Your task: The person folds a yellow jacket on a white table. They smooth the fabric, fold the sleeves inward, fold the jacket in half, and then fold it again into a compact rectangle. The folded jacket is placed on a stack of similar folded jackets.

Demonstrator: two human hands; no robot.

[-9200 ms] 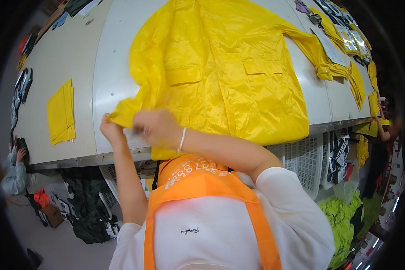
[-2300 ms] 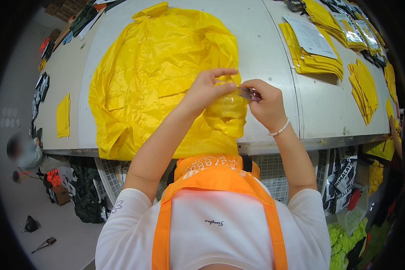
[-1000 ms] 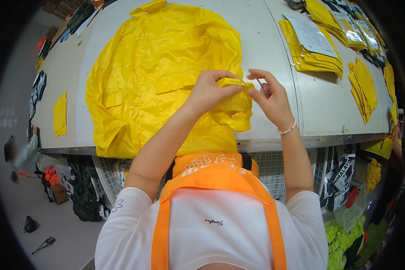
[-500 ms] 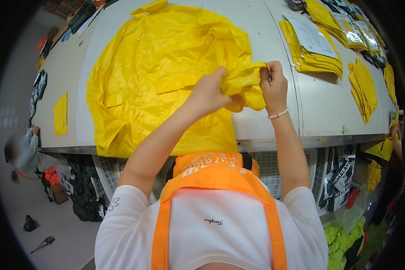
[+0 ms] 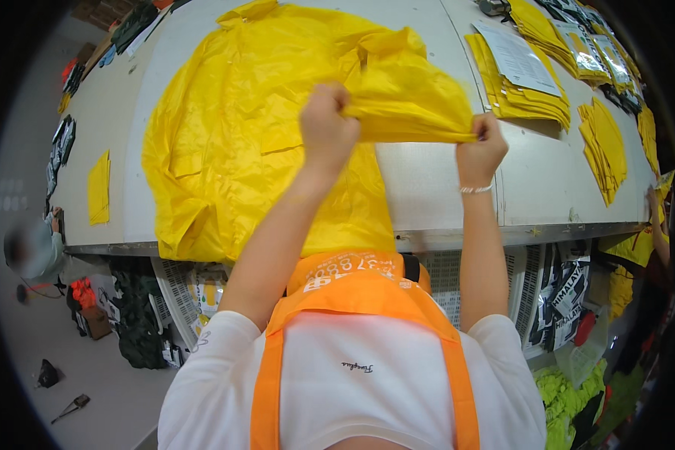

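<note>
A yellow rain jacket (image 5: 225, 150) lies spread on the table in front of me, its collar at the far side and its hem at the near edge. Its right-hand sleeve (image 5: 412, 101) is stretched sideways between my hands. My left hand (image 5: 328, 127), slightly blurred, is closed on the sleeve's cloth close to the jacket body. At the sleeve's outer end, my right hand (image 5: 482, 148) pinches the edge. The left-hand sleeve (image 5: 180, 221) lies bent beside the body of the jacket.
Folded yellow garments under a white sheet (image 5: 521, 64) lie at the far right, with another yellow stack (image 5: 604, 150) nearer. A small folded yellow piece (image 5: 99, 187) lies at the left. White crates (image 5: 180, 289) stand below the table edge. A person (image 5: 34, 251) is at the left.
The bunched sleeve has been drawn out straight to the right. My right hand moved right and a little nearer; my left hand moved slightly left.
</note>
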